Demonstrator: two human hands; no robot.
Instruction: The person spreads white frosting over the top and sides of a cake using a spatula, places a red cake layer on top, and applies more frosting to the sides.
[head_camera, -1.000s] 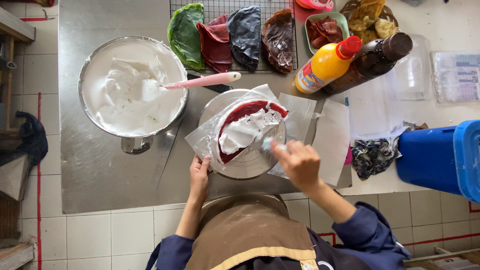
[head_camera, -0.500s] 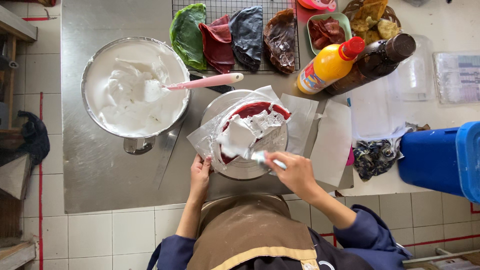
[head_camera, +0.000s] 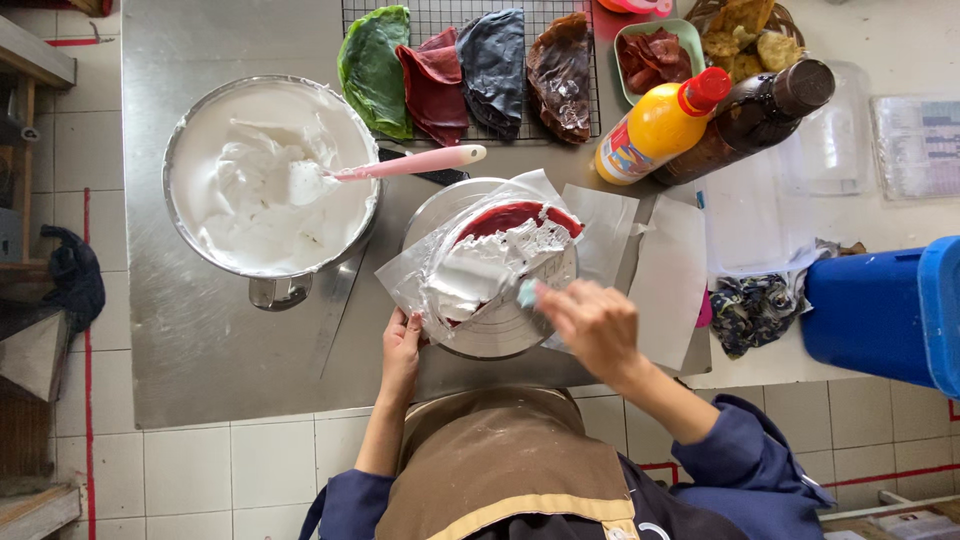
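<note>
A round red cake layer (head_camera: 520, 215), half covered in white cream (head_camera: 480, 270), lies on clear film on a metal turntable (head_camera: 505, 335). My right hand (head_camera: 590, 325) holds a small light-blue scraper (head_camera: 527, 293) against the cream at the cake's near right edge. The fingers of my left hand (head_camera: 402, 345) rest on the turntable's left rim and the film. A large metal bowl of white cream (head_camera: 270, 175) sits to the left, with a pink spatula (head_camera: 410, 163) resting in it.
Green, red, dark blue and brown folded crepes lie on a wire rack (head_camera: 470, 70) at the back. An orange squeeze bottle (head_camera: 655, 125) and a brown bottle (head_camera: 750, 115) lie to the right. A blue bin (head_camera: 880, 315) stands far right, with parchment sheets (head_camera: 660, 275) beside the turntable.
My right hand slid the scraper from the cake's middle right down toward its near right edge, spreading the cream. My left hand stayed at the turntable's rim.
</note>
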